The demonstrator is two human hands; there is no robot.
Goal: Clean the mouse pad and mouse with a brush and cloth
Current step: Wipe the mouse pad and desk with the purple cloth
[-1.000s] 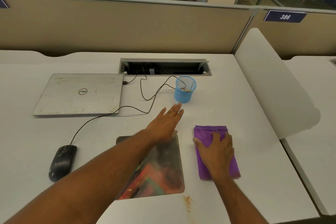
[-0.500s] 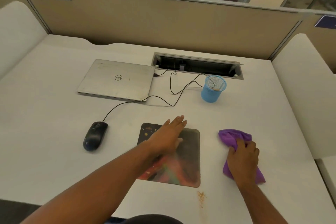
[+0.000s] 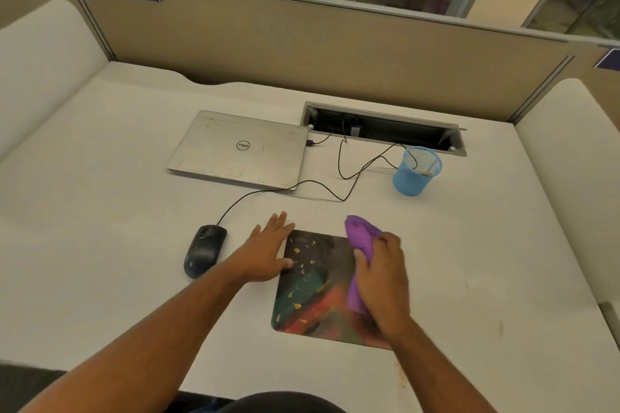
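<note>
Mouse pad (image 3: 315,285), dark with red and green streaks and scattered yellowish crumbs, lies flat near the front edge of the desk (image 3: 100,211). The left hand (image 3: 268,251) lies flat and spread at the pad's left edge, thumb touching it, seemingly to keep the pad from sliding under a wipe. The right hand (image 3: 380,282) hovers over the pad's right side, fingers curled round a bunched purple cloth (image 3: 360,238) so that a wad of fabric sticks out ahead of the knuckles, ready to sweep the crumbs off. Whether the cloth touches the pad cannot be told.

Just left of the pad sits the black mouse (image 3: 204,250), speckled with the same crumbs and untouched, its cable (image 3: 342,178) running back toward the closed silver laptop (image 3: 238,151). Further right stands a blue mesh cup (image 3: 416,171) holding what may be the brush; too small to tell. Behind it a cable hatch (image 3: 382,127) lies open in the desk.
</note>
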